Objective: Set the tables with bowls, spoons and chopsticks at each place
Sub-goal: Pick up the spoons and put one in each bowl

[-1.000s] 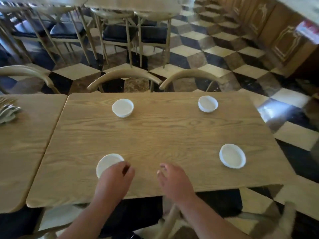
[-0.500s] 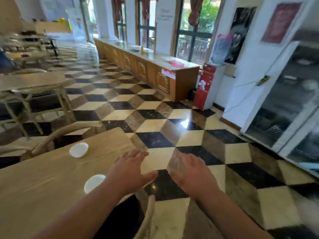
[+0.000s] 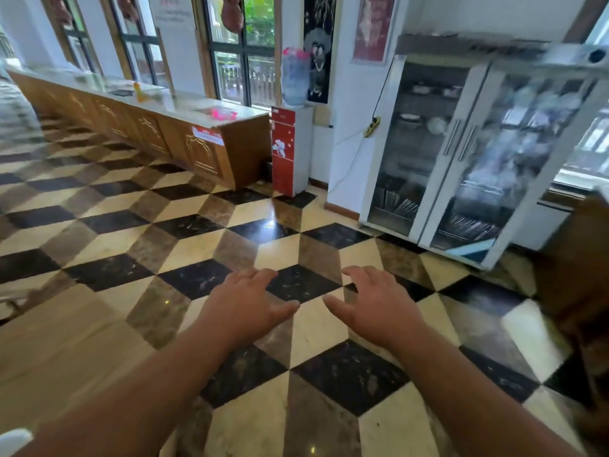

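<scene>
My left hand (image 3: 245, 306) and my right hand (image 3: 379, 305) are held out side by side over the chequered floor, fingers spread, holding nothing. The wooden table (image 3: 49, 344) shows only as a corner at the lower left. A sliver of one white bowl (image 3: 13, 440) peeks in at the bottom left edge. A glass-door cabinet (image 3: 461, 153) stands ahead on the right, with what look like trays of chopsticks (image 3: 402, 204) on its lower shelves. No spoons can be made out.
A long wooden counter (image 3: 158, 133) runs along the windows at the left. A red water dispenser (image 3: 290, 150) stands at its end. Dark wooden furniture (image 3: 576, 258) juts in at the right. Chequered floor (image 3: 263, 225) lies between me and the cabinet.
The view has swung right, from the table with its bowls to the floor and the glass cabinet. Both hands left the table edge and now hang open in the air.
</scene>
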`<state>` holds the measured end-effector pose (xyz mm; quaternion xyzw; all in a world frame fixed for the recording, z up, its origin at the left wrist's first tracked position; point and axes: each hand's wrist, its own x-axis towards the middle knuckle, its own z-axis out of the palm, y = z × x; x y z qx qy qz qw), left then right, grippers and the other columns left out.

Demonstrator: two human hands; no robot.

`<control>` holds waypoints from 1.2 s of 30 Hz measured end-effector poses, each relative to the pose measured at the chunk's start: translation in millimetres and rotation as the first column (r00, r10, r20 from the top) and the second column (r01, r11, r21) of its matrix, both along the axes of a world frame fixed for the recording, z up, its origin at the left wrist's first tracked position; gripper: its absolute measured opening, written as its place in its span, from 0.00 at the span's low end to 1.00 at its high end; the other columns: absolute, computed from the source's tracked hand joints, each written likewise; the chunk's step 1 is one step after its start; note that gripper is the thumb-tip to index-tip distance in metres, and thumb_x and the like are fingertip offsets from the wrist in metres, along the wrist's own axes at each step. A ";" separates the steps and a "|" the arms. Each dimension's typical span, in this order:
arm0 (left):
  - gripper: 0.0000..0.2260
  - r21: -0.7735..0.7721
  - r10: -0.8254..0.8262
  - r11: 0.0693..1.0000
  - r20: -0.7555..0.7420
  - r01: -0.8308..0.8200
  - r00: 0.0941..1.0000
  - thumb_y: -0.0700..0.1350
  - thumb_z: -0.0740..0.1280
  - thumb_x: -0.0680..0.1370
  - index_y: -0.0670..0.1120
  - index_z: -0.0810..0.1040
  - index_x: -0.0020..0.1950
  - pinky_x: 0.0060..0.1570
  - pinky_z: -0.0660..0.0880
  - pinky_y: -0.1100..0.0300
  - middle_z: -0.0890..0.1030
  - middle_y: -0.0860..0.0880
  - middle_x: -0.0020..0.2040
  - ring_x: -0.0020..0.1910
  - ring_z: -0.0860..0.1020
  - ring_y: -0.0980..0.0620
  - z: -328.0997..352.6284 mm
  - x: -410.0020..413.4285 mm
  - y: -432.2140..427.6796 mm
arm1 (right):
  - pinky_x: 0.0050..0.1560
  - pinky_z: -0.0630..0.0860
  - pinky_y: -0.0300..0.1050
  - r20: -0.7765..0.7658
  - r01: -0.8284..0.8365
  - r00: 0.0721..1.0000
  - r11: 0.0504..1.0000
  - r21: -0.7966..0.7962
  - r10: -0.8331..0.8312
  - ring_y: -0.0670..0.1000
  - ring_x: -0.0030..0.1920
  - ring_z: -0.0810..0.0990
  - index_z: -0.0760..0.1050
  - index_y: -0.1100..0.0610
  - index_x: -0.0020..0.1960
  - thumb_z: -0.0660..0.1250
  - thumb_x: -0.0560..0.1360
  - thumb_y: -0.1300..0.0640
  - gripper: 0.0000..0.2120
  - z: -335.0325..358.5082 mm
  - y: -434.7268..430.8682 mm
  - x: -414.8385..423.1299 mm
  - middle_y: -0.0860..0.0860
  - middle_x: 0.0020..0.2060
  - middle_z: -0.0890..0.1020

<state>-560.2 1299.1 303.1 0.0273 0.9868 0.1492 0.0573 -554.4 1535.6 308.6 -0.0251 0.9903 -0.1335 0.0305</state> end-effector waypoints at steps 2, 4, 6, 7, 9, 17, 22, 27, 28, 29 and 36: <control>0.40 0.021 -0.013 1.000 0.038 0.013 0.999 0.77 0.62 0.74 0.60 0.64 0.82 0.79 0.66 0.41 0.66 0.52 0.84 0.83 0.63 0.45 -16.7 -27.9 4.1 | 0.75 0.70 0.59 0.023 0.007 1.000 1.000 0.015 -0.007 0.55 0.77 0.68 0.63 0.43 0.80 0.55 0.75 0.23 0.40 -13.0 2.7 -24.1 0.49 0.78 0.70; 0.40 0.048 -0.020 0.999 0.073 0.016 0.997 0.77 0.62 0.74 0.61 0.64 0.82 0.78 0.67 0.42 0.66 0.53 0.83 0.82 0.64 0.46 -37.8 -61.1 1.7 | 0.76 0.69 0.59 0.059 0.000 0.998 0.999 0.040 -0.003 0.54 0.78 0.67 0.62 0.43 0.81 0.56 0.76 0.23 0.40 -25.0 1.3 -54.8 0.49 0.79 0.69; 0.39 0.059 -0.012 0.998 0.096 0.007 0.995 0.78 0.61 0.73 0.61 0.65 0.81 0.77 0.68 0.43 0.68 0.54 0.83 0.81 0.67 0.47 -60.0 -99.2 -5.4 | 0.77 0.69 0.59 0.099 -0.007 0.995 0.998 0.062 0.001 0.54 0.79 0.66 0.62 0.43 0.81 0.56 0.75 0.22 0.40 -38.0 -3.8 -93.7 0.48 0.80 0.68; 0.39 0.066 -0.002 0.998 0.105 -0.005 0.994 0.78 0.61 0.73 0.62 0.65 0.80 0.76 0.69 0.44 0.68 0.54 0.82 0.80 0.68 0.47 -69.9 -119.6 -9.9 | 0.77 0.69 0.59 0.116 -0.010 0.993 0.997 0.073 0.001 0.54 0.79 0.66 0.61 0.42 0.81 0.56 0.75 0.22 0.40 -44.7 -8.0 -115.8 0.47 0.80 0.67; 0.39 0.075 0.011 0.997 0.140 -0.022 0.990 0.78 0.60 0.74 0.61 0.64 0.80 0.76 0.69 0.44 0.68 0.53 0.82 0.79 0.69 0.47 -85.0 -160.2 -21.7 | 0.77 0.69 0.60 0.155 -0.020 0.988 0.995 0.095 0.005 0.54 0.80 0.65 0.60 0.42 0.82 0.56 0.76 0.23 0.40 -57.4 -17.8 -160.8 0.47 0.81 0.67; 0.37 0.050 0.045 0.997 0.222 -0.058 0.974 0.73 0.66 0.75 0.58 0.67 0.81 0.75 0.70 0.48 0.71 0.53 0.80 0.78 0.71 0.48 -84.8 -313.4 -92.0 | 0.75 0.70 0.55 0.252 -0.090 0.966 0.990 0.106 0.061 0.53 0.78 0.67 0.62 0.44 0.81 0.59 0.81 0.31 0.33 -65.4 -58.9 -324.8 0.47 0.79 0.69; 0.32 0.050 0.074 0.995 0.157 -0.082 0.985 0.70 0.68 0.77 0.58 0.71 0.78 0.72 0.75 0.50 0.76 0.55 0.76 0.73 0.75 0.51 -59.1 -393.1 -118.4 | 0.67 0.76 0.49 0.165 -0.149 0.976 0.988 0.048 0.139 0.49 0.67 0.75 0.72 0.46 0.74 0.60 0.82 0.35 0.25 -45.7 -90.4 -413.9 0.46 0.70 0.78; 0.31 0.043 0.186 0.980 0.134 -0.194 0.973 0.71 0.67 0.76 0.58 0.72 0.75 0.66 0.78 0.50 0.78 0.54 0.72 0.67 0.78 0.51 -52.2 -470.8 -166.3 | 0.67 0.76 0.52 0.118 -0.275 0.956 0.960 0.050 0.268 0.51 0.69 0.74 0.73 0.45 0.72 0.59 0.81 0.32 0.26 -39.3 -150.2 -522.7 0.47 0.70 0.78; 0.31 0.045 0.220 0.973 0.136 -0.228 0.966 0.70 0.67 0.77 0.58 0.71 0.76 0.67 0.79 0.49 0.77 0.54 0.73 0.68 0.78 0.50 -52.5 -485.7 -178.7 | 0.68 0.75 0.53 0.121 -0.320 0.942 0.946 0.052 0.312 0.51 0.71 0.73 0.72 0.44 0.73 0.59 0.81 0.32 0.26 -40.2 -165.8 -545.0 0.47 0.71 0.77; 0.31 0.043 0.260 0.962 0.143 -0.268 0.955 0.69 0.68 0.77 0.59 0.71 0.77 0.67 0.79 0.50 0.77 0.54 0.74 0.68 0.78 0.50 -52.2 -499.7 -191.0 | 0.69 0.74 0.53 0.134 -0.362 0.926 0.931 0.053 0.353 0.51 0.72 0.73 0.71 0.44 0.75 0.59 0.81 0.32 0.27 -42.6 -182.4 -567.6 0.47 0.73 0.76; 0.30 -0.044 0.542 0.837 0.207 -0.546 0.815 0.66 0.67 0.80 0.58 0.70 0.79 0.73 0.74 0.50 0.74 0.54 0.78 0.74 0.74 0.50 -50.4 -565.6 -297.8 | 0.67 0.77 0.51 0.199 -0.634 0.755 0.773 -0.023 0.625 0.50 0.67 0.78 0.76 0.45 0.71 0.62 0.80 0.31 0.26 -59.0 -317.7 -717.3 0.46 0.67 0.80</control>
